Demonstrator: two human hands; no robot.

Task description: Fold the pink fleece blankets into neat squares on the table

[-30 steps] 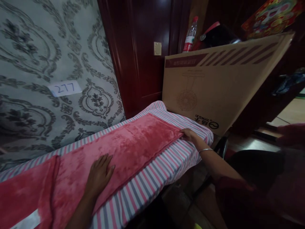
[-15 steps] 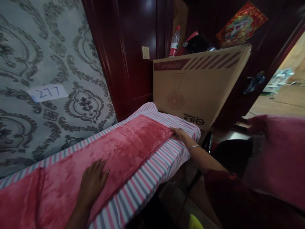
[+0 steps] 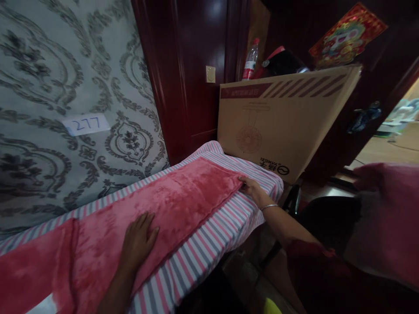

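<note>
A pink plush blanket point(image 3: 176, 192), folded into a long strip, lies along a striped cloth point(image 3: 196, 248). My left hand point(image 3: 140, 235) rests palm down on the plush, its fingers stretched out and the thumb apart. At the blanket's far right corner, my right hand point(image 3: 248, 186) has its fingers closed on the edge; a bracelet point(image 3: 269, 206) circles that wrist. On the left a thicker folded part of the blanket, with a raised hem, overlaps the strip. A white patch point(image 3: 44, 305) shows on it at the bottom edge.
A large cardboard box point(image 3: 281, 126) stands beyond the table's far end, with a plastic bottle point(image 3: 250, 61) behind its top edge. Patterned wallpaper with a paper label point(image 3: 87, 124) borders the left. A dark chair point(image 3: 330, 213) with pink cloth point(image 3: 386, 218) is at right.
The whole view has shifted, so the scene sits further right. Both hands keep about the same places on the blanket. A white patch has come into view at lower left.
</note>
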